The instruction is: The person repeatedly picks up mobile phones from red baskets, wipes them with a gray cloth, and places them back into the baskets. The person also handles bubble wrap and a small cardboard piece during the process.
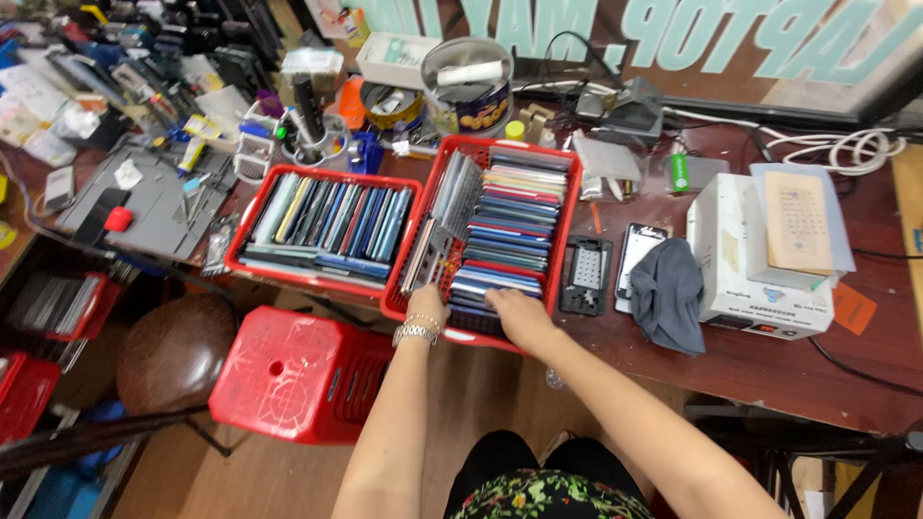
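Both hands reach into the nearer red plastic basket (567, 207), which sits on the dark reddish-brown worktop (769, 370) with its near edge jutting past the worktop's edge. The fingertips of both hands are hidden among the stacked flat phone panels (510, 231) filling that basket, so I cannot tell whether either grip is closed on a panel or merely resting. The left hand (427, 306), with a silver metal bracelet (417, 331) at the wrist, is at the basket's near left corner, beside panels standing on edge. The right hand (517, 315) lies palm down on the nearest panels of the flat stack.

A second red plastic basket (252, 216) just to the left holds more panels packed on edge in blue, green and dark colours. Right of the hands a grey cloth (668, 293) covers part of a dark phone (637, 252), beside a white cardboard box (716, 250). A red plastic stool (288, 370) stands below the worktop.
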